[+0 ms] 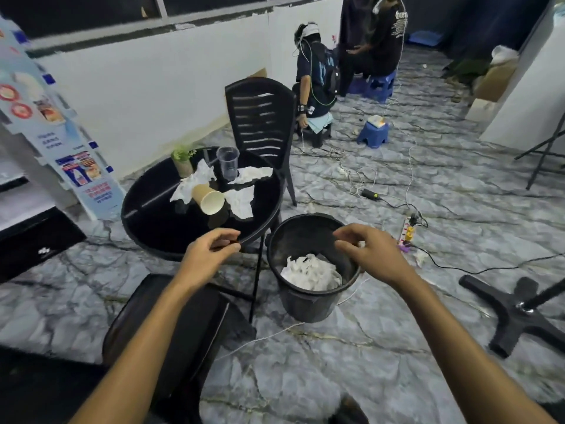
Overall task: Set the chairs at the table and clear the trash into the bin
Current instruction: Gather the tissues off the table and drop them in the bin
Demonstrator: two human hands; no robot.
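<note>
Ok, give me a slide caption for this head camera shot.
Both hands, left and right, empty above the bin holding tissue, while cups and napkins remain on the round table.

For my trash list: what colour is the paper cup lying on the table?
Brown kraft outside, cream-white inside; the paper cup shows only in the head view.

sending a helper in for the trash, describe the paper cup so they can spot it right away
Find the round black table left of the black bin. Among the crumpled white napkins on top, the paper cup lies on its side, its pale mouth facing the viewer. It is the only brown thing; the clear plastic cup behind it stands upright.
</note>
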